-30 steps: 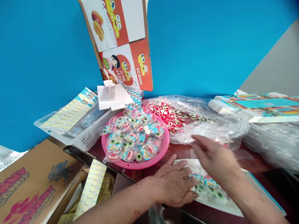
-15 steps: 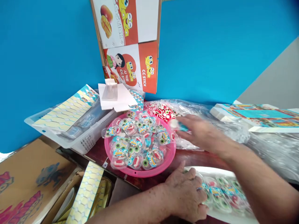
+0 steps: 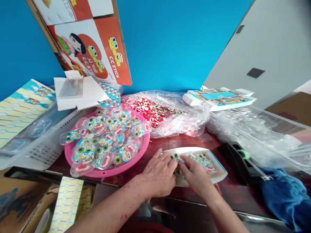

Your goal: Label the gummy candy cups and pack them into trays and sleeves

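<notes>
In front of me lies a shallow white cardboard box [image 3: 222,174] holding several clear gummy candy packs [image 3: 204,160] with eyeball shapes and blue labels. My left hand [image 3: 160,174] is curled over the left end of this box, gripping its edge. My right hand [image 3: 195,176] reaches into the box with fingers pinched together on a candy pack, mostly hidden beneath the fingertips. Both hands nearly touch each other. To the left stands a round pink basket [image 3: 107,173], heaped with more candy packs showing eyeballs and red-and-white teeth.
A plastic bag [image 3: 189,121] of loose red, white and green candies lies behind. A white crate [image 3: 46,158] stands left, a clear bin [image 3: 272,126] right. Flat printed boxes [image 3: 218,97], a dark device [image 3: 239,161] and blue cloth [image 3: 286,197] sit right.
My right hand has come from beside the pink basket, where it held a blurred pack, down into the white box. The left hand stays at the box's left end. The view has swung right.
</notes>
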`<state>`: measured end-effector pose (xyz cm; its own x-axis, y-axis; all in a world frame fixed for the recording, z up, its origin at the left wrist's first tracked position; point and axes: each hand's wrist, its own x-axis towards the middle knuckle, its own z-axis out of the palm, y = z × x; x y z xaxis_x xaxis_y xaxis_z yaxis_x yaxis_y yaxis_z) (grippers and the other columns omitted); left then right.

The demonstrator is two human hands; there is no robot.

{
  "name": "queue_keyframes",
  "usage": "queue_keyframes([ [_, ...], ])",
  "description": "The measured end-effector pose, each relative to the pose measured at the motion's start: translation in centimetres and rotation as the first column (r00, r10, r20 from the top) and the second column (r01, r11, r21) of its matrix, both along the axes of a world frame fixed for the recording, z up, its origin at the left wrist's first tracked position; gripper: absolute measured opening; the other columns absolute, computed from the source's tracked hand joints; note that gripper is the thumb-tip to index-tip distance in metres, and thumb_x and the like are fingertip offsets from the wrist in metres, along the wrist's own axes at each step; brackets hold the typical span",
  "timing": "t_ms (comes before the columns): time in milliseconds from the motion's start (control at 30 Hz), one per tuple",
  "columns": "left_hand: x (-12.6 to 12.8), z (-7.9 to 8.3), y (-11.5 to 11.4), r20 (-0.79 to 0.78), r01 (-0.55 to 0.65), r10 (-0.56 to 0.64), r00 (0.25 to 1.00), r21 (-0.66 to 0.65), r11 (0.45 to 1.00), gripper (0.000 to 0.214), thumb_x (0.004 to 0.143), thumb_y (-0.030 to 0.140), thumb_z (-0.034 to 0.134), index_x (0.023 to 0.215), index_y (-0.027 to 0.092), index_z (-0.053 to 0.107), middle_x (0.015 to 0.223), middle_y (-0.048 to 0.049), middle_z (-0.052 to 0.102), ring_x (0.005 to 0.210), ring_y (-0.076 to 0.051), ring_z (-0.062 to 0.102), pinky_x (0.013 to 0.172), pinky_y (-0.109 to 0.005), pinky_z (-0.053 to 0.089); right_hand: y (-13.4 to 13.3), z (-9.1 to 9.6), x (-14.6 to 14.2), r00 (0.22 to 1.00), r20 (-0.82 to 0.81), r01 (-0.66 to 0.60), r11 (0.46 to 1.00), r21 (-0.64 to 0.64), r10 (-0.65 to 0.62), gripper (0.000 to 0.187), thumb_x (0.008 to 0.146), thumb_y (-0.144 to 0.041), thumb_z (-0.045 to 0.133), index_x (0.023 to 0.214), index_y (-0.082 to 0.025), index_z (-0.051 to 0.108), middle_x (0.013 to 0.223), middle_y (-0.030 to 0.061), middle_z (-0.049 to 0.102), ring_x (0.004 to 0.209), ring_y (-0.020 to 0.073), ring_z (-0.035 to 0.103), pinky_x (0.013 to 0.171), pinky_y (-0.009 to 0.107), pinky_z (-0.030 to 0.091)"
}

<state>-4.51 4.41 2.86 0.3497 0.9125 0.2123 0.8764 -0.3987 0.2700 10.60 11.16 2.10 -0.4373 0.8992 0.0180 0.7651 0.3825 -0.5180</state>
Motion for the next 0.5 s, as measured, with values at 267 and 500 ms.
queue_keyframes([
  [267, 0.3, 0.5, 0.7, -0.089, 0.004, -0.009, 0.996, -0.056, 0.998, 0.030, 0.084, 0.033, 0.038, 0.095, 0.014, 0.060, 0.101, -0.0089, 0.060, 0.105, -0.025, 0.047, 0.104, -0.047, 0.022, 1.4, 6.9, -5.0, 0.868, 0.492, -0.310, 0.847, 0.432, 0.067, 0.026, 0.083, -0.013, 0.037, 0.085, -0.014, 0.062, 0.082, 0.0130, 0.064, 0.077, 0.0254, 0.061, 0.063, 0.034, 0.046],
  [500, 0.4, -0.3, 0.5, -0.048, -0.009, 0.009, 0.999, 0.013, 1.000, 0.030, 0.082, 0.031, 0.043, 0.096, 0.012, 0.061, 0.105, -0.0110, 0.059, 0.108, -0.026, 0.044, 0.105, -0.046, 0.019, 3.7, 10.5, -16.4, 0.597, 0.641, -0.759, 0.597, 0.258, 0.483, 0.031, 0.077, -0.008, 0.046, 0.104, -0.015, 0.060, 0.104, 0.0120, 0.063, 0.100, 0.0254, 0.055, 0.084, 0.039, 0.041],
])
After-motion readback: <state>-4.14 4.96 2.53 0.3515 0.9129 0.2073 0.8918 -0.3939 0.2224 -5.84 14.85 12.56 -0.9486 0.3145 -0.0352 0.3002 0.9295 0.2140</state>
